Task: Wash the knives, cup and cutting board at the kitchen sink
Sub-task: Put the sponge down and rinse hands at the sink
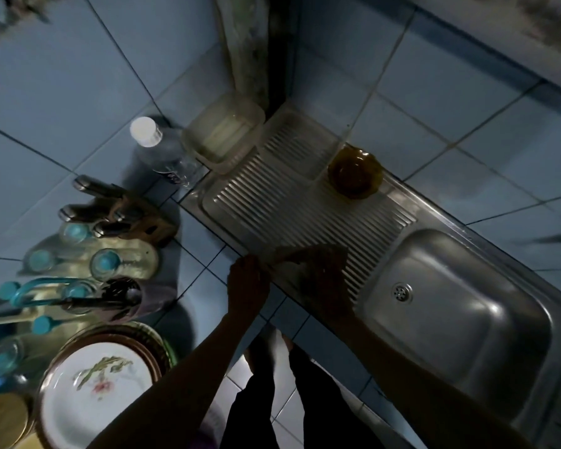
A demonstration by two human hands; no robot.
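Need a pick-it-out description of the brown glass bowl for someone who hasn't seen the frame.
Start at the stainless steel sink basin and follow its ribbed steel drainboard toward the tiled corner. On the drainboard's wall-side edge sits the small amber-brown glass bowl, upright. It is the only dark, round item there; the nearby clear plastic container is pale and rectangular.

Glossy steel sink (467,319) (ribbed drainer), amber glass bowl (355,172)

You reached both bare arms forward, your left hand (248,280) with knuckles up and fingers curled under, your right hand (324,280) just beside it, blurred, its grip unclear.
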